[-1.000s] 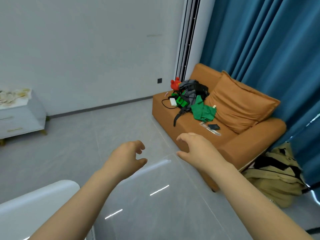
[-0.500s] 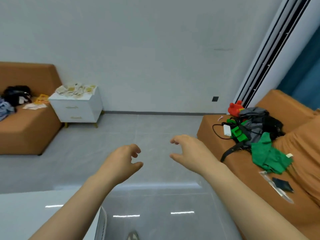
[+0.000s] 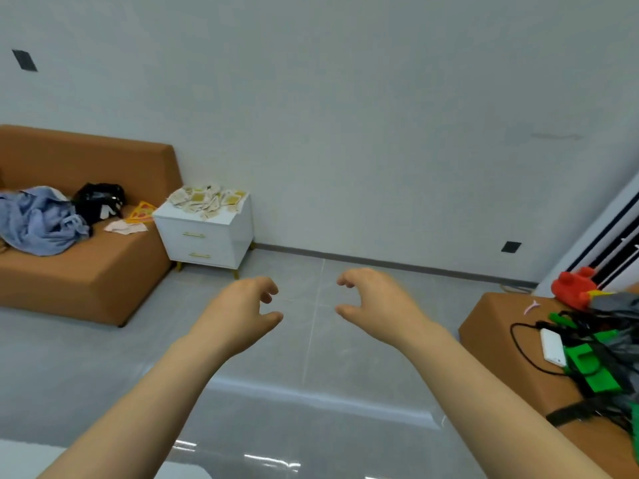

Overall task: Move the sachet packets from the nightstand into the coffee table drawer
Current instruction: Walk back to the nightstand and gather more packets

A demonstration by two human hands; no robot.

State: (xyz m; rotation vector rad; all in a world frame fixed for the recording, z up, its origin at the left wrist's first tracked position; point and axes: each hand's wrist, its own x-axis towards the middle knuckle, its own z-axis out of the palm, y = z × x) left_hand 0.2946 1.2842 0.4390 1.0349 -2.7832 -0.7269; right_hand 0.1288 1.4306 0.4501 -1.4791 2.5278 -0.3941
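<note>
Both hands are hanging in the air over the grey floor (image 3: 311, 357), the left hand (image 3: 238, 314) and right hand (image 3: 377, 305) with fingers loosely curled and holding nothing. The sachet packets (image 3: 209, 201) are lying in a pile on the white nightstand (image 3: 207, 236), far left, beside the orange sofa (image 3: 86, 271).
</note>
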